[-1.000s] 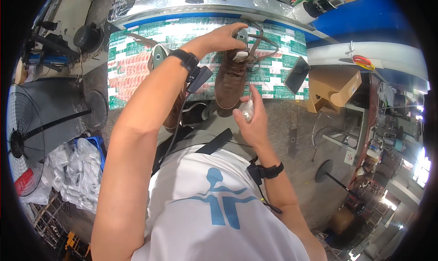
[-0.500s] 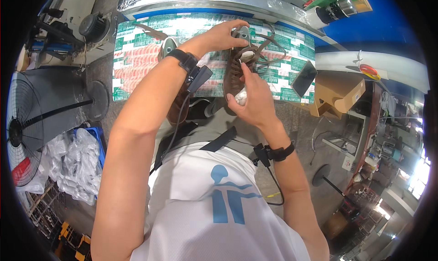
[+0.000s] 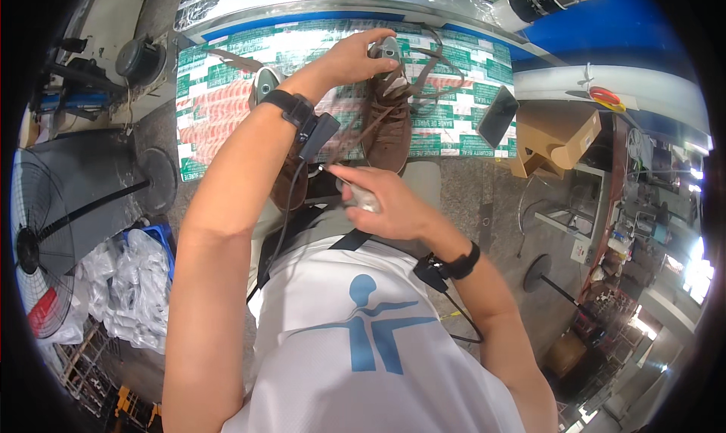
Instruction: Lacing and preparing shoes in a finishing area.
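Note:
A brown lace-up shoe (image 3: 391, 142) lies on the taped board, toe toward me, its laces spreading to the right of the opening. My left hand (image 3: 361, 58) grips it at the heel end, fingers and thumb around the collar. Below and left of the toe, my right hand (image 3: 393, 204) is closed around a whitish handle (image 3: 365, 198). A small shiny tip shows near the index finger; the tool's kind is unclear. A thin brown strand, seemingly a lace, runs from the shoe toward that tip. A second brown shoe (image 3: 265, 83) is partly hidden behind my left forearm.
Green-and-white security tape covers the board (image 3: 212, 123). On its right side lies a black phone (image 3: 497, 117), near an open cardboard box (image 3: 560, 134). A dark bottle (image 3: 541, 2) stands at the back right. A fan (image 3: 34, 244) and bagged items (image 3: 132, 289) are at left.
My right hand has moved from the shoe's laces down and left toward me, with the tool in it, uncovering the toe. My left hand keeps its grip on the heel end.

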